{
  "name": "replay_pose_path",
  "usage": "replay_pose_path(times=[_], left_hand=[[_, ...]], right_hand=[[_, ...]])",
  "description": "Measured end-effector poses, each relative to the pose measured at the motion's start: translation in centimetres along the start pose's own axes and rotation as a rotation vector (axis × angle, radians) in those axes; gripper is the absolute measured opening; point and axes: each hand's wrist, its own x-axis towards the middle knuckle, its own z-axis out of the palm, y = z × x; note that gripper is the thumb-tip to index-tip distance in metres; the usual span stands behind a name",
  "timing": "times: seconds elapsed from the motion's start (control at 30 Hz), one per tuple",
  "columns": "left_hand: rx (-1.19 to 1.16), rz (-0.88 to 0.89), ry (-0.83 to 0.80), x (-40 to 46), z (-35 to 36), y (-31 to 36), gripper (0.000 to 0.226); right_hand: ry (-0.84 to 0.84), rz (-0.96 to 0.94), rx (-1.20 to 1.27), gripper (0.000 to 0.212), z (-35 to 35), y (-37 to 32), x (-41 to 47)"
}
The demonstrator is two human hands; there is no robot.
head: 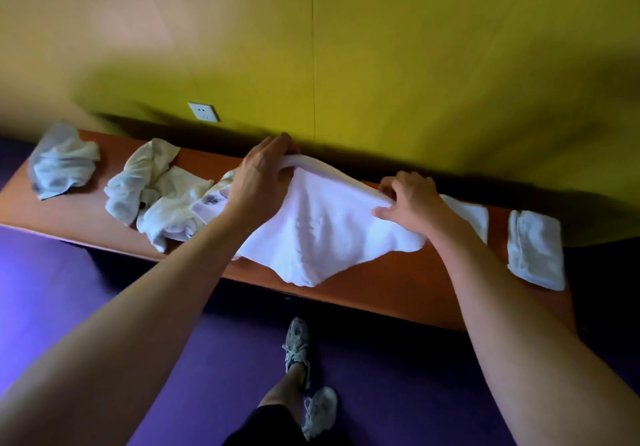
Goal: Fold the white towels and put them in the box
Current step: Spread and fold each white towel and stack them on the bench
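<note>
The held towel point(322, 223) lies on the shelf point(398, 282), at its middle. Left of this towel sits a crumpled heap of towels point(156, 196), and farther left, near the shelf's end, a bundle point(62, 161). Right of the towel lies a folded towel point(535, 249). Behind it, a wall socket point(203, 111).

Plain indoor room: yellow panel wall point(415, 47) with socket point(203, 111), purple carpet point(86, 289), long wooden bench point(381, 289).
</note>
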Motion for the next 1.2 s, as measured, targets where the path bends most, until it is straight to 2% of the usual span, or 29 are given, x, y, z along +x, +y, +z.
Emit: replay_pose_path(times=[0.07, 0.13, 0.27, 0.37, 0.47, 0.53, 0.6, 0.63, 0.67, 0.7, 0.8, 0.83, 0.87, 0.93, 1.03, 1.07, 1.13, 1.2], left_hand=[[0.014, -0.012, 0.016, 0.4, -1.9, 0.7, 0.020], [0.021, -0.033, -0.001, 0.6, -3.6, 1.4, 0.021], [0.014, -0.125, -0.015, 0.7, -6.1, 2.7, 0.016], [0.026, -0.210, 0.003, 0.5, -7.5, 3.2, 0.015], [0.019, -0.327, -0.049, 0.5, -8.4, 4.0, 0.016], [-0.247, -0.399, -0.203, 1.0, -8.6, 5.6, 0.037], [-0.602, -0.435, -0.375, 1.7, -8.2, 7.6, 0.074], [-0.653, -0.441, -0.423, 2.0, -7.9, 8.5, 0.087], [-0.624, -0.416, -0.453, 2.3, -7.5, 9.4, 0.090], [-0.544, -0.364, -0.449, 2.6, -7.2, 10.1, 0.082], [-0.341, -0.151, -0.342, 3.0, -6.7, 10.6, 0.023], [-0.314, -0.100, -0.327, 3.0, -6.8, 10.7, 0.009], [-0.301, -0.071, -0.309, 2.9, -7.0, 10.8, 0.008], [-0.351, -0.046, -0.245, 2.8, -7.9, 11.5, 0.013], [-0.507, -0.130, -0.161, 3.3, -9.1, 13.0, 0.016], [-0.504, -0.147, -0.167, 3.5, -9.3, 13.5, 0.014], [-0.483, -0.160, -0.193, 3.7, -9.6, 14.2, 0.009], [-0.490, -0.152, -0.219, 3.7, -9.9, 14.4, 0.006]], right_hand=[[0.061, 0.080, 0.061, 0.029, -1.4, 1.2, -0.9], [0.133, 0.158, 0.254, 0.022, -2.7, 2.0, -1.9], [0.310, 0.239, 0.609, 0.028, -5.7, 2.2, -3.4], [0.486, 0.315, 0.698, 0.024, -7.9, 1.8, -3.8], [0.542, 0.238, 0.897, 0.026, -10.2, 0.0, -4.5], [0.535, 0.100, 0.978, 0.031, -11.4, -2.1, -5.1], [0.479, -0.022, 0.989, 0.034, -12.4, -4.4, -5.3], [0.452, -0.065, 0.977, 0.034, -12.6, -5.5, -5.3], [0.434, -0.093, 0.969, 0.033, -12.7, -6.5, -5.3], [0.432, -0.105, 0.963, 0.032, -12.7, -7.2, -5.2], [0.493, -0.115, 0.954, 0.031, -12.7, -8.2, -5.3], [0.495, -0.116, 0.959, 0.031, -12.9, -8.2, -5.5], [0.462, -0.120, 0.971, 0.031, -13.1, -8.0, -5.8], [0.293, -0.136, 0.978, 0.029, -13.5, -7.5, -6.4], [0.088, -0.188, 0.810, 0.009, -13.5, -6.9, -7.0], [0.044, -0.186, 0.764, 0.009, -13.4, -6.9, -7.2], [-0.018, -0.162, 0.702, 0.031, -13.2, -7.1, -7.6], [0.046, -0.152, 0.731, 0.040, -12.5, -7.0, -7.8]])
